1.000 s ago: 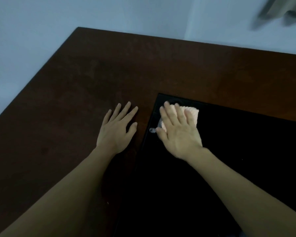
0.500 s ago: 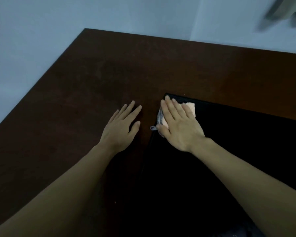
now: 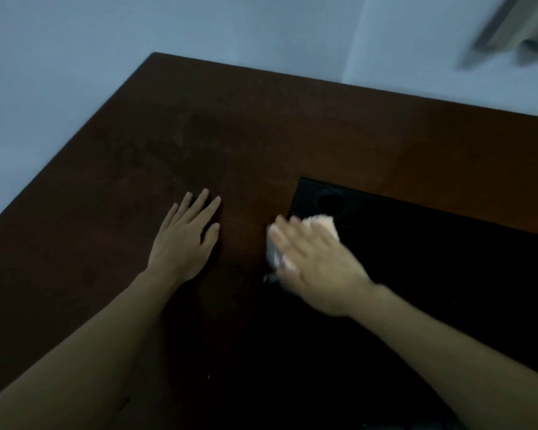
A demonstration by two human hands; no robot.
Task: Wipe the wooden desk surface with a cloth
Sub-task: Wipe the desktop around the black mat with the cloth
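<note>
Wall (image 3: pixel 75 57): pale blue-grey, behind the far and left edges of the desk.
Desk (image 3: pixel 292 125): dark reddish-brown wood, one corner pointing away at upper left of the black mat; faint dull smears show on the bare wood left of the mat.
Left forearm: comes in from the lower left, well to the left of the black mat, lying low over the wood.
Left hand (image 3: pixel 184 240): palm down, flat on the desk, left of the black mat and apart from it; its fingers (image 3: pixel 199 201) are straight and slightly spread, the thumb out toward the mat, holding nothing.
Cloth (image 3: pixel 320 223): pale pink, bunched under the right hand at the left edge of the black mat, near its far-left corner; one lobe shows past the fingertips on the mat, another whitish-grey part shows at the thumb side, over the wood just left of the mat.
Right hand (image 3: pixel 314 262): blurred, palm down on the cloth, straddling the left edge of the black mat; the fingers lie extended over the cloth, pressing it down rather than curling round it, as far as the blur allows.
Black mat (image 3: pixel 448 259): flat dark sheet covering the right part of the desk; a round darker mark sits near its far-left corner, just beyond the cloth.
Blurred object (image 3: pixel 516 26): beige-grey, on the wall far above the mat's right end; cannot tell what it is.
</note>
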